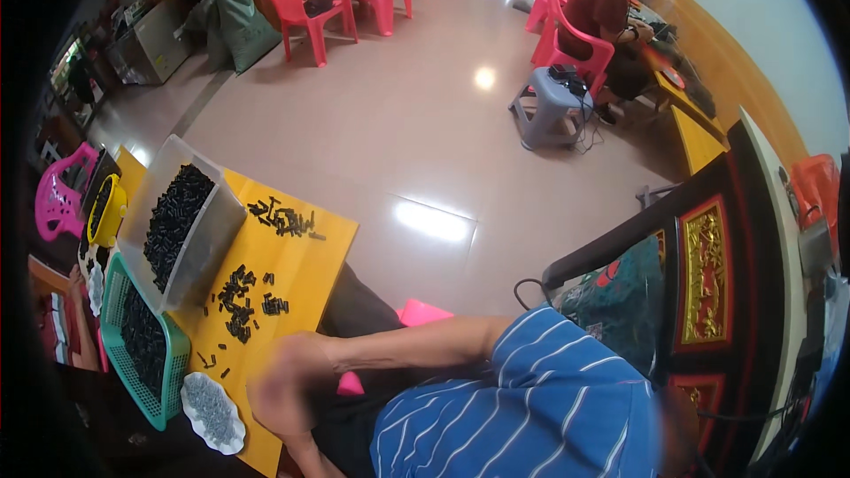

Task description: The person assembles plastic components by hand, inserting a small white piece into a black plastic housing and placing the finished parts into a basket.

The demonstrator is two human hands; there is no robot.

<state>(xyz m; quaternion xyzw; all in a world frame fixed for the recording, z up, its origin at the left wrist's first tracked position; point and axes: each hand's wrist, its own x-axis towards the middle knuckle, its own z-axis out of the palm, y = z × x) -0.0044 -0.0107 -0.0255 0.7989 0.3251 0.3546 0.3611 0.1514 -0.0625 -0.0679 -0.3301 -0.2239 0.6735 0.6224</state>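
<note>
My left hand (276,400) and my right hand (305,358) are close together over the near edge of a yellow table (323,239). Both are smeared by motion, so their fingers and anything in them cannot be made out. Beside them lie loose piles of small black cylindrical parts (235,305), with another pile (285,219) farther up the table. A white scalloped dish (212,414) of small silvery pieces sits left of my left hand. Beyond it stand a green slotted basket (180,363) and a tilted translucent bin (217,212), both holding many black parts.
A yellow basket (108,212) and a magenta chair (60,195) stand at the far left. Dark carved furniture (704,274) rises on the right. A grey stool (553,111) carries black devices. Pink chairs (310,13) and seated people (602,4) are farther off.
</note>
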